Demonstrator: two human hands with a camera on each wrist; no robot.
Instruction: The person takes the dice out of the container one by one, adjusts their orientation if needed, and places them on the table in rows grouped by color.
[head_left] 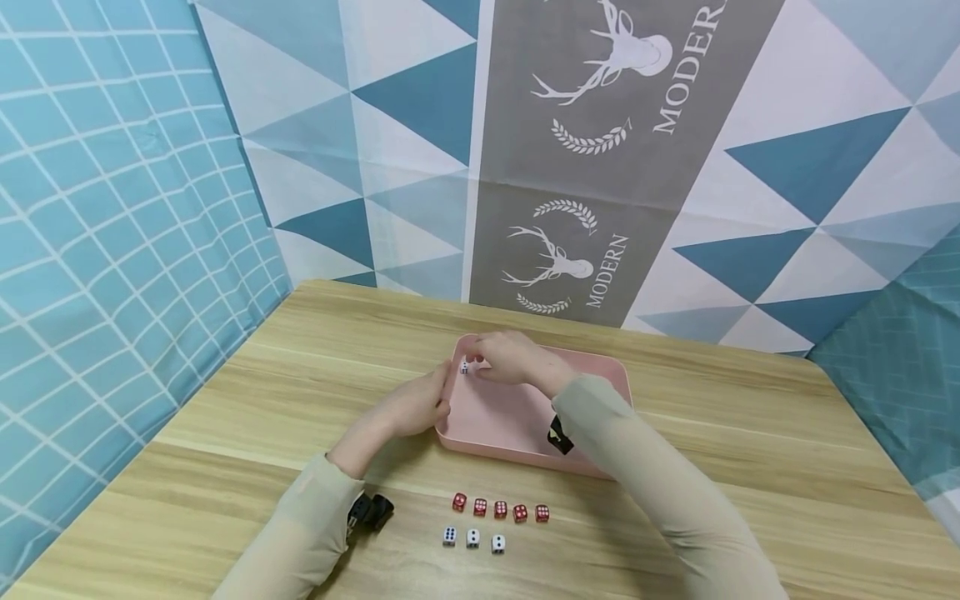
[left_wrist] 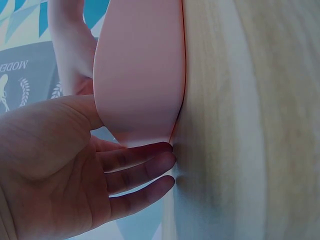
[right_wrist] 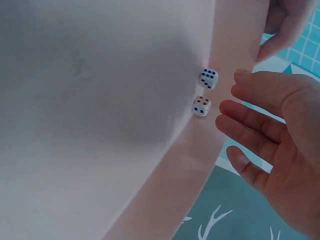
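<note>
A pink tray (head_left: 517,454) lies on the wooden table. My left hand (head_left: 411,404) holds its left wall; in the left wrist view the thumb is at the rim and the fingers lie along the outside. Over the tray's far left corner reaches my right hand (head_left: 513,358), its fingers loosely bent and apart. Two white dice sit against the wall inside, a die with blue dots on top (right_wrist: 208,78) and a die with red and blue dots (right_wrist: 201,106). The right fingertips are close to both dice, with nothing visibly held between them.
In front of the tray, several red dice (head_left: 500,509) form a row on the table (head_left: 300,400). Nearer to me stands a row of three white dice (head_left: 472,538). Patterned cloth (head_left: 420,167) hangs behind the table, and blue checked cloth (head_left: 112,208) along its left.
</note>
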